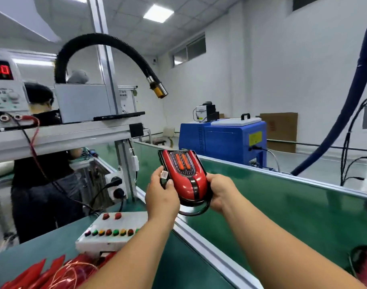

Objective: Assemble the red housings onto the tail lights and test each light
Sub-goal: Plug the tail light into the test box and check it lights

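Testing tail light (186, 178), clasped by left grip (161, 192) with connector (164, 175) and right grip (220, 189); next probably unplug, set on table (293, 205).

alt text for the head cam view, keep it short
Two hands hold a red tail light up over a green workbench, the left hand beside its small white connector, the right hand at its other edge, a black cable looping below. A white box of coloured buttons sits lower left, a blue machine behind.
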Motion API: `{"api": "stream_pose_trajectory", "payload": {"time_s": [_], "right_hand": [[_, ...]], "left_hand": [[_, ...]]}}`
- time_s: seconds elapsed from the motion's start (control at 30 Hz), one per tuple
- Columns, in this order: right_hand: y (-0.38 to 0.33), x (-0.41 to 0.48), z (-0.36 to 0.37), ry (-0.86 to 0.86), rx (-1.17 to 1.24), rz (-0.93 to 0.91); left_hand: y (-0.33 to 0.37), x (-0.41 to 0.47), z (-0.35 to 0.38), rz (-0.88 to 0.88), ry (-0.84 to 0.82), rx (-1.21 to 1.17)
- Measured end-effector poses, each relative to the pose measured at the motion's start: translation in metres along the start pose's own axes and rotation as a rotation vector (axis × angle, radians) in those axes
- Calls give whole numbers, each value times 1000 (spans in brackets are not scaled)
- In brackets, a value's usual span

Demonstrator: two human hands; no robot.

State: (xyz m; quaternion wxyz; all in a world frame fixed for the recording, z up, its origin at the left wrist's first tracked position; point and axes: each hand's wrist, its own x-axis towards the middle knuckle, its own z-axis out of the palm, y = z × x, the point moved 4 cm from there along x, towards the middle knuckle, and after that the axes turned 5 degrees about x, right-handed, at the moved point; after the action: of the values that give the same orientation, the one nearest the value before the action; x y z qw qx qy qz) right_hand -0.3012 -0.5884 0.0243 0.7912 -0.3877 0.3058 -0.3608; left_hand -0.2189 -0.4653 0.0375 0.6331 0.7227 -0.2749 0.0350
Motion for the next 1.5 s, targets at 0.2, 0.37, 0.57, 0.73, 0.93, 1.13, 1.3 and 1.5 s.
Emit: {"api": "stream_pose_trajectory", "payload": {"time_s": [0.2,0.37,0.57,0.73,0.93,1.13,1.3,1.5], "right_hand": [[1,4,2,102,-45,139],[0,-14,-8,77,-32,17],[22,-68,-72,217,-61,-252],[44,-102,-138,437,32,-303],[47,-135,-188,626,-20,-297],[51,-143,-203,618,-151,-244],[50,-153,-192,694,-169,-237],[73,-179,-161,759,-335,-527]], "left_hand": [[-12,32,4,-439,-200,-173],[-23,31,12,-332,-273,-150],[-30,-14,53,-188,-448,-164],[-37,-71,99,-162,-623,-179],[-40,-123,133,-117,-720,-96],[-42,-137,140,-58,-733,23],[-38,-141,137,1,-721,103],[-38,-147,136,-19,-725,79]]}}
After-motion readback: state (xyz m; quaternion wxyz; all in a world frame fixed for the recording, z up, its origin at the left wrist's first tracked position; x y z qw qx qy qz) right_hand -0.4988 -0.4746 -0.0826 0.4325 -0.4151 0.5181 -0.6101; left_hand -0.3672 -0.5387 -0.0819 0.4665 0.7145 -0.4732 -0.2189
